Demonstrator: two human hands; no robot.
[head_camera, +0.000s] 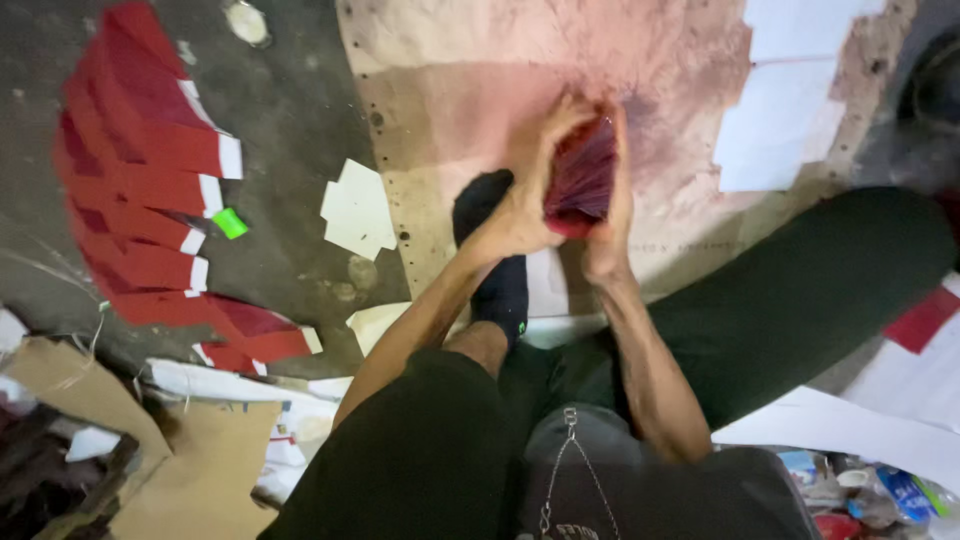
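Head view blurs my 2 hands: left hand (520, 205) and right hand (608, 215) clamp a red paper stack (580, 180) above the stained board (450, 110), its long axis running away from me, edges indistinct.

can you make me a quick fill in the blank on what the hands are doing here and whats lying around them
1. Both hands, left hand and right hand, hold a stack of ____ paper sheets.
2. The fanned row of red sheets lies on the floor to the person's ____.
3. The sock on the person's foot is ____.
4. The small clip beside the fanned row is ____.

Missing words: red; left; black; green
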